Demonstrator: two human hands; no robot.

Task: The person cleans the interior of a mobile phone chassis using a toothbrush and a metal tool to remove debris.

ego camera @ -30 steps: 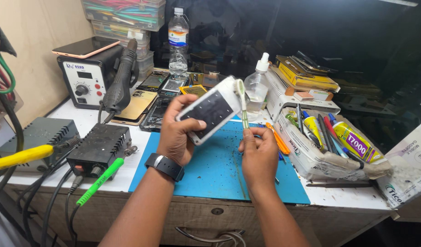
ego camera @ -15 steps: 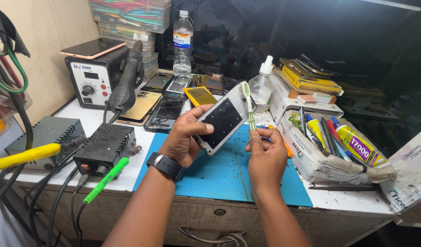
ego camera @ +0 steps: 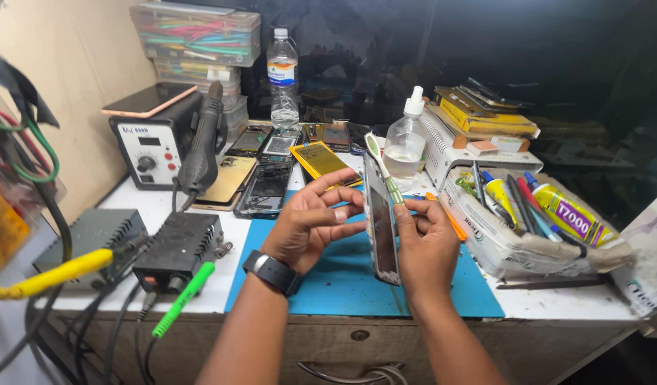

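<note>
A smartphone [ego camera: 383,224] stands edge-on above the blue work mat [ego camera: 343,285], its dark screen turned to the left. My right hand [ego camera: 430,249] grips it from the right and below. The same hand pinches a small green-handled brush [ego camera: 384,170], whose bristle head sticks up past the phone's top. My left hand [ego camera: 311,224], with a black watch [ego camera: 271,272] on the wrist, has its fingers spread, the tips resting against the phone's screen side.
A hot-air station [ego camera: 154,146] with its black nozzle handle [ego camera: 200,146] stands at the left, with power boxes [ego camera: 179,249] and cables in front. Opened phones [ego camera: 264,189] lie behind the mat. A spray bottle [ego camera: 405,146] and a box of glue tubes and tools [ego camera: 535,214] sit at the right.
The phone has turned from screen-up in my left hand to edge-on between both hands. My left fingers have opened off it and my right hand has taken hold.
</note>
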